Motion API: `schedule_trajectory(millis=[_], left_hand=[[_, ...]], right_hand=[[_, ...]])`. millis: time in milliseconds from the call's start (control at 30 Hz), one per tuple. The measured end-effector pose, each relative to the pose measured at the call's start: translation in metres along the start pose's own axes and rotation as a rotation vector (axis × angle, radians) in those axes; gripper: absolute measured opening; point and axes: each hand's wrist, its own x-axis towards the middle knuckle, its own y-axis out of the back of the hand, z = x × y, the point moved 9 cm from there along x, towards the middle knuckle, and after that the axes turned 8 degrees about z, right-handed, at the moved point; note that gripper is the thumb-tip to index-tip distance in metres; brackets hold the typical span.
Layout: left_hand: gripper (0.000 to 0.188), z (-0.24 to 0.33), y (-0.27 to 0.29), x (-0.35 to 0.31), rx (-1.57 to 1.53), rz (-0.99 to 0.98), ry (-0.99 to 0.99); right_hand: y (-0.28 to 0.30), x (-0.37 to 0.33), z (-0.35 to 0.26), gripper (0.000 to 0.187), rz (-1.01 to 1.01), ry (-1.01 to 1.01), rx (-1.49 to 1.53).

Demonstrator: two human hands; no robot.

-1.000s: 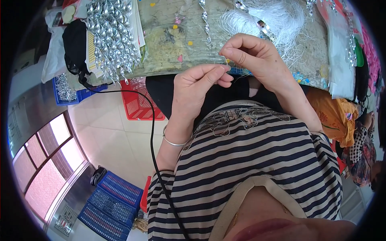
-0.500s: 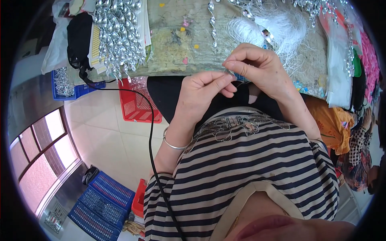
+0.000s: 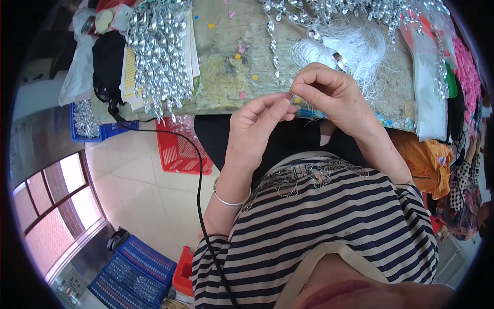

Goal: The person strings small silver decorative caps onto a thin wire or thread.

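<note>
My left hand [image 3: 260, 126], a silver bangle on its wrist, is closed in a pinch at the table's near edge. My right hand [image 3: 332, 98] pinches as well, thumb against forefinger, its fingertips nearly meeting those of the left. What the fingertips hold is too small to make out; a fine strand seems to trail near them. Just beyond my right hand lies a loose tangle of white thread [image 3: 360, 49]. A strand of clear, silvery faceted beads [image 3: 274, 49] lies farther left of it on the worn table cover [image 3: 221, 77].
Twisted silvery bead strands [image 3: 159, 56] hang over cards at left, beside a black pouch [image 3: 108, 64]. More beads [image 3: 355, 13] lie at the back. Clear plastic bags [image 3: 429, 103] hang at right. A black cable [image 3: 198, 170] crosses my left side; a red basket [image 3: 177, 149] stands below.
My view has shifted slightly, so the table sits lower in the picture. Both hands stay pinched close together, with the left fingers turned a little and the fingertips drawn slightly apart.
</note>
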Motion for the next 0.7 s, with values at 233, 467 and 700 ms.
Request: schedule_trajectory(millis=[233,467,700], left_hand=[[0.018,0.001,-0.015,0.009,0.006,-0.009,0.005],[0.013,0.005,-0.023,0.005,0.027,0.028,-0.02],[0.011,0.006,-0.018,0.001,-0.066,0.003,-0.087]], right_hand=[[0.014,-0.005,-0.008,0.008,0.068,0.037,-0.033],[0.018,-0.013,-0.005,0.008,0.099,0.013,0.035],[0.028,-0.023,0.003,0.024,0.123,-0.03,0.065]])
